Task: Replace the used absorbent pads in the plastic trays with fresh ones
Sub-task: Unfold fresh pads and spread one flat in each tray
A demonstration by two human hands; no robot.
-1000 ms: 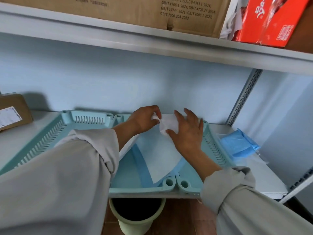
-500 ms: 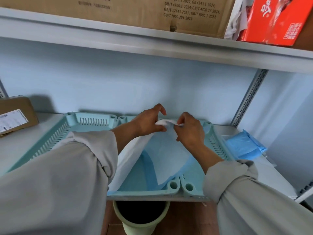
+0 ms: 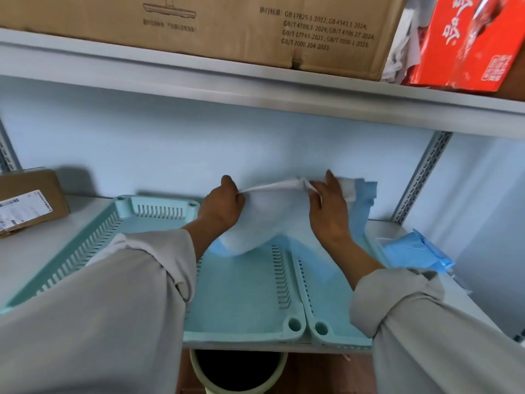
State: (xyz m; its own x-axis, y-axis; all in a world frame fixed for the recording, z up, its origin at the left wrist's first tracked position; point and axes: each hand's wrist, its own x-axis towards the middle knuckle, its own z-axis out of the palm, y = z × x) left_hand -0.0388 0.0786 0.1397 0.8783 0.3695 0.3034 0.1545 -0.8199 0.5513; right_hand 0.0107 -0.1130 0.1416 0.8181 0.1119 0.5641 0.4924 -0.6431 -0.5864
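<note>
While lifted over tray (image 3: 235, 297), pad (image 3: 272, 214) pinched by left hand (image 3: 223, 207); right hand (image 3: 329, 211) grips opposite edge.

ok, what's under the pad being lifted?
Under the raised pad: bare floors of the two trays with their slotted walls. The trays' far ends are hidden by the pad and both hands.

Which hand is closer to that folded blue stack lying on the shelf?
The right hand. It holds the white pad just to the left of the blue stack; the left hand grips the pad's other end, farther left over the trays.
</note>
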